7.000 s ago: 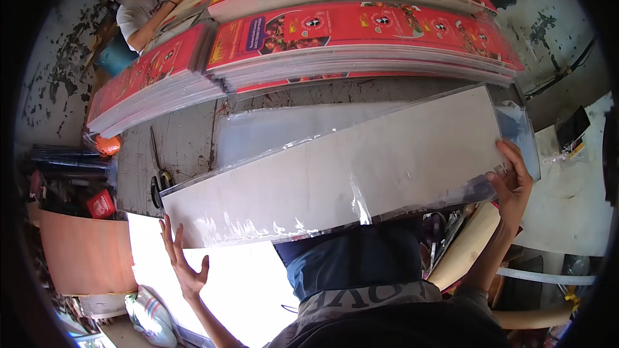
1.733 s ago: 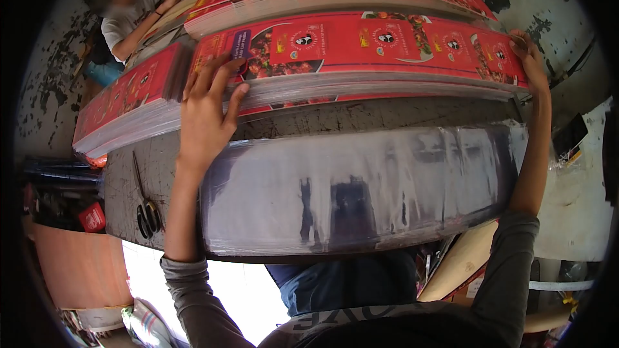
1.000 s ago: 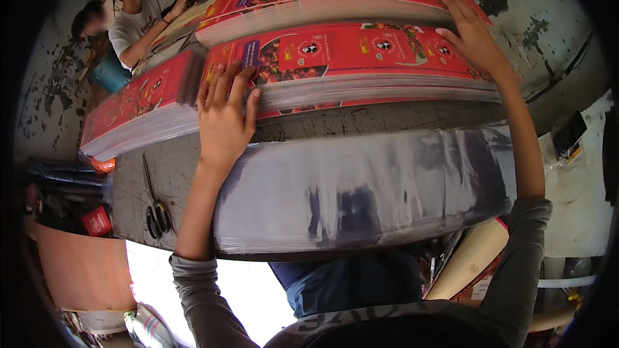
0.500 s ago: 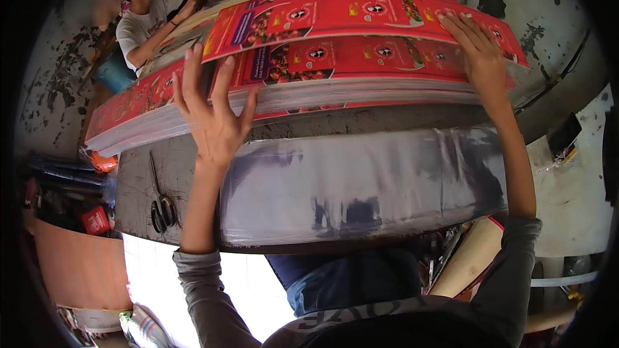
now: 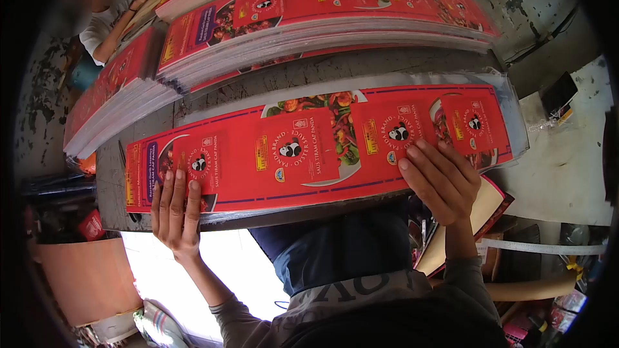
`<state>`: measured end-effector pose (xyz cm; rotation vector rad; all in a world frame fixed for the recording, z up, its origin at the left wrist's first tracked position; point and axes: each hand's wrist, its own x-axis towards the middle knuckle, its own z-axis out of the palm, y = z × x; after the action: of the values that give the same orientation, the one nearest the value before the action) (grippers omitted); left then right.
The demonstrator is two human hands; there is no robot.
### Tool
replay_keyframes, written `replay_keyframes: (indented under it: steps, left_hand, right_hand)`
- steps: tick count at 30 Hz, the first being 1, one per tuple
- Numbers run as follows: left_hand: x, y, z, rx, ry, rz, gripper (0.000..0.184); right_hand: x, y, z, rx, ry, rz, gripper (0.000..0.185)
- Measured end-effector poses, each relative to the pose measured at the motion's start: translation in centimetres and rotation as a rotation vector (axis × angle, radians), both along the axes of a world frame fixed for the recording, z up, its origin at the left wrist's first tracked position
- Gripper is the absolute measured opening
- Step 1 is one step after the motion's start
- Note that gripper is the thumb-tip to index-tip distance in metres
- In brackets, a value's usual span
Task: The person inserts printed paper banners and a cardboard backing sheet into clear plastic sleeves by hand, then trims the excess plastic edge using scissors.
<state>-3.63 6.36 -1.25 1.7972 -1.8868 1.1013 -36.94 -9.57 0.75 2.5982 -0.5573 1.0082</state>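
Observation:
A long red printed sheet [image 5: 245,154] with panda logos and food pictures lies across the clear plastic stack [image 5: 509,103] in front of me. My left hand [image 5: 174,216] rests on its lower left end, fingers stretched out over the print. My right hand [image 5: 445,183] lies on the lower right part of the same sheet with its fingers extended. Behind it sits a thick stack of similar red sheets [image 5: 296,9], and another stack [image 5: 109,93] stands to the left.
Dark worktable [image 5: 213,108] surface shows between the stacks. At the upper left a person's arm [image 5: 119,32] shows near more red sheets. A brown panel [image 5: 87,277] stands lower left. On the right, a dark object [image 5: 560,95] lies on a pale surface.
Both hands have come down toward me from the far stack, bringing a red sheet onto the plastic stack. The sheet now covers most of the plastic and nearly all of the scissors.

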Motion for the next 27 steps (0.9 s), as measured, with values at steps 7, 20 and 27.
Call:
replay_keyframes:
  steps: [7, 20, 27]
  left_hand:
    - [0.2, 1.7, -2.3, -0.019, 0.011, 0.019, 0.028]
    - [-0.2, 1.7, -2.4, -0.045, 0.031, 0.051, 0.026]
    - [0.1, 1.6, -2.6, -0.06, 0.022, 0.05, 0.023]
  right_hand:
    - [-0.2, -0.1, -1.1, 0.138, -0.002, 0.07, 0.029]
    - [-2.9, -0.9, -2.1, 0.256, -0.153, 0.019, 0.028]
    - [-4.6, -0.2, -3.6, 0.342, -0.47, -0.073, 0.042]
